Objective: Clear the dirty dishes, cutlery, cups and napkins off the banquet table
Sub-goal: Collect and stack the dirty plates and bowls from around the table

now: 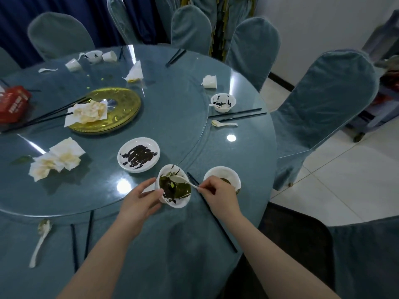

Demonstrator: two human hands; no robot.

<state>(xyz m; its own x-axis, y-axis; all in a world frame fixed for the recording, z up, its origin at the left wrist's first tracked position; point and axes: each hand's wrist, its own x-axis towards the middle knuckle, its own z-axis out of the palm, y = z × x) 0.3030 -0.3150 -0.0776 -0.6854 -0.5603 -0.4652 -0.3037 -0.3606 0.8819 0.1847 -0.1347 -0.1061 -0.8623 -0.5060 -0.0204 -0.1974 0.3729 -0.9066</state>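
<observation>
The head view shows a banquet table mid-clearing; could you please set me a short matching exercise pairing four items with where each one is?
Items:
1. white plate smeared with dark sauce
2. red box
3. white spoon
4. stained napkin

Places:
A. pinched by the right hand, over the bowl that the left hand grips
B. at the table's far left edge
C. lying on the gold disc
D. on the glass turntable, just beyond the gripped bowl

Pairs: 1-D, 2-B, 3-A, 4-C
</observation>
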